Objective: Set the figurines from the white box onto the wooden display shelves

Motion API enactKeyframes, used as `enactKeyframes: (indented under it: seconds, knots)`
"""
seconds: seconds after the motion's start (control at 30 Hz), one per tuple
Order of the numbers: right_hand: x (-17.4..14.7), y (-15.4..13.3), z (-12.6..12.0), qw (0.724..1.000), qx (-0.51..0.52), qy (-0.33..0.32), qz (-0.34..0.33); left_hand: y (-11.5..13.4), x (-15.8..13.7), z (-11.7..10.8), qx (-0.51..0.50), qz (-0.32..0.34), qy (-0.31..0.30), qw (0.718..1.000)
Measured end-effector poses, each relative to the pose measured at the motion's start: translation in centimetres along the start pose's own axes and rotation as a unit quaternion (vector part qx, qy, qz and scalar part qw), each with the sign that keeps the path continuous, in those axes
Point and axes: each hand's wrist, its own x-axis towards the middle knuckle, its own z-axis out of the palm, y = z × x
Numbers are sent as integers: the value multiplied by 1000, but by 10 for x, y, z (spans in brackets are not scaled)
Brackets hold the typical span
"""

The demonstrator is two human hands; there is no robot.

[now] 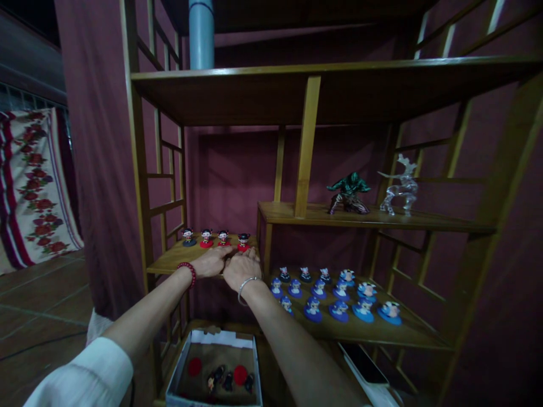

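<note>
Four small figurines with black hair stand in a row on the left shelf board; the leftmost figurine (188,237) has a dark base, the others red ones. At the row's right end, my right hand (242,272), wearing a silver bangle, has its bent fingers at the base of a figurine (243,241). The grip itself is partly hidden by the back of the hand. My left hand (211,262), with a red bead bracelet, reaches in from the left. Its fingers stretch flat in front of the third figurine (223,237), and their tips meet my right hand.
Below, an open cardboard box (170,390) holds dark figurines and red discs. Several blue-based figurines (313,309) fill the lower right shelf. Above them stand a green figure (350,193) and a clear deer ornament (401,189). A phone (363,364) lies at bottom right.
</note>
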Motion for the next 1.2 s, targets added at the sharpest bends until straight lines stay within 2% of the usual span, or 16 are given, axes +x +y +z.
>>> enactKeyframes:
  seconds: [0.2, 0.73, 1.2]
  knots:
    - [1, 1, 1, 1000, -15, -19, -3, -3, 13, 3, -15, -39, -2, 999]
    - [1, 5, 7, 999, -12, 31, -20, -2, 16, 3, -5, -30, -2, 1000]
    - [2, 4, 8, 999, 0, 30, -15, 3, 14, 3, 0, -59, 7, 998]
